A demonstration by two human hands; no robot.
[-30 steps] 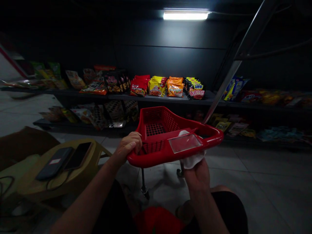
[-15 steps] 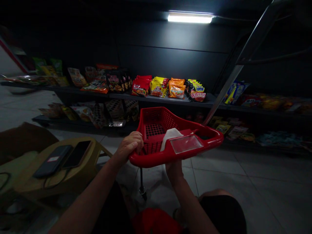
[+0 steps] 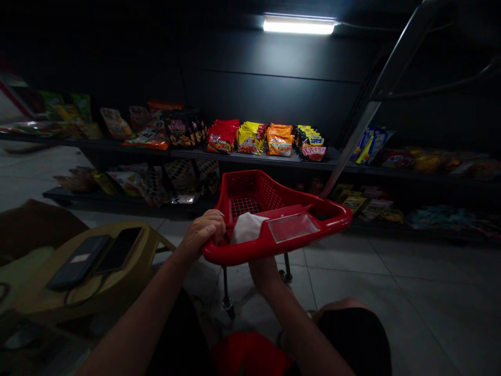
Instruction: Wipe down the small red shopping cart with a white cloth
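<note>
A red plastic shopping cart (image 3: pixel 250 250) stands right in front of me, its wide handle bar towards me. My left hand (image 3: pixel 201 232) is closed over the left end of that handle. My right hand (image 3: pixel 264 271) reaches up from under the handle and holds a white cloth (image 3: pixel 246 227) against its inner side; the fingers are hidden behind the red plastic. A clear flat panel (image 3: pixel 293 227) is set in the handle to the right of the cloth. The basket part looks bare inside.
Dark shelves (image 3: pixel 250 156) along the back wall carry rows of bright snack and noodle packets (image 3: pixel 250 138). A yellowish stool (image 3: pixel 97 271) at my left bears two phones (image 3: pixel 97 256) with a cable. A metal ladder rail (image 3: pixel 368 109) slants up at the right. The floor is grey tile.
My right hand has slid the white cloth leftwards along the cart handle, from below the clear panel to its left. The left hand has kept its grip.
</note>
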